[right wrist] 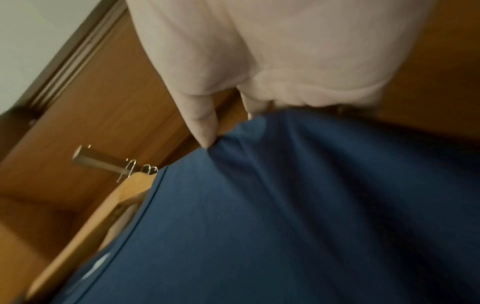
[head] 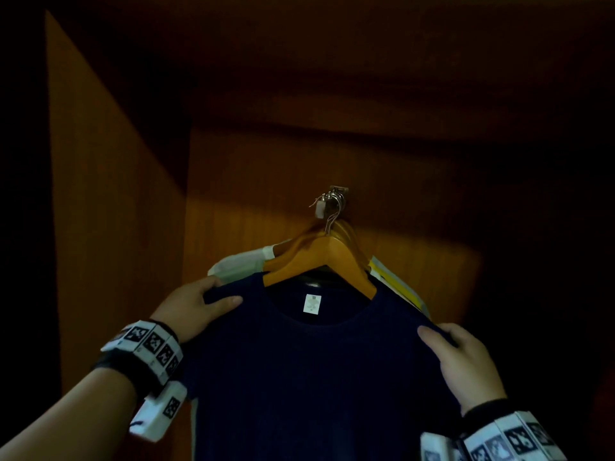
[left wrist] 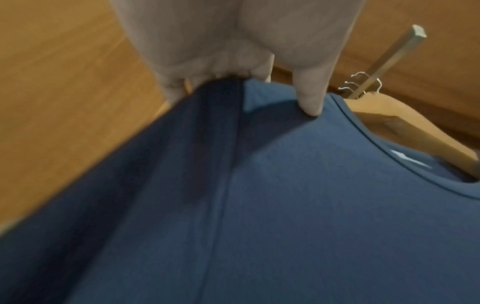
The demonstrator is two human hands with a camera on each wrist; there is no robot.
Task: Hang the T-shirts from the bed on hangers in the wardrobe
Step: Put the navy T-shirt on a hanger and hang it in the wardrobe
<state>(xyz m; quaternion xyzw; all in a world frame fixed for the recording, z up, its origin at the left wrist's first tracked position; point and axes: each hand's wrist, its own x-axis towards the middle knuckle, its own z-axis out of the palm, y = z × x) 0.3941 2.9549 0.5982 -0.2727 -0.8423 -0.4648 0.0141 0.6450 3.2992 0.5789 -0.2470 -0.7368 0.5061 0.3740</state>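
A navy blue T-shirt (head: 319, 367) hangs on a wooden hanger (head: 327, 256) inside the wardrobe, a white label showing inside its collar. The hanger's hook sits on a short metal rail (head: 327, 202) with other hooks. My left hand (head: 196, 306) pinches the shirt's left shoulder, thumb on the front. My right hand (head: 462, 357) grips the right shoulder, thumb on the front as well. The left wrist view shows that thumb pressed into the blue T-shirt (left wrist: 285, 195) near the collar and the hanger (left wrist: 405, 131). In the right wrist view the T-shirt (right wrist: 298, 216) drapes below the palm, beside the hanger (right wrist: 103, 216).
Behind the navy shirt hang other garments on wooden hangers: a pale white one (head: 239, 264) at the left and a yellow-white one (head: 399, 281) at the right. Wooden wardrobe walls (head: 109, 211) close in at the left and back. The right side is dark.
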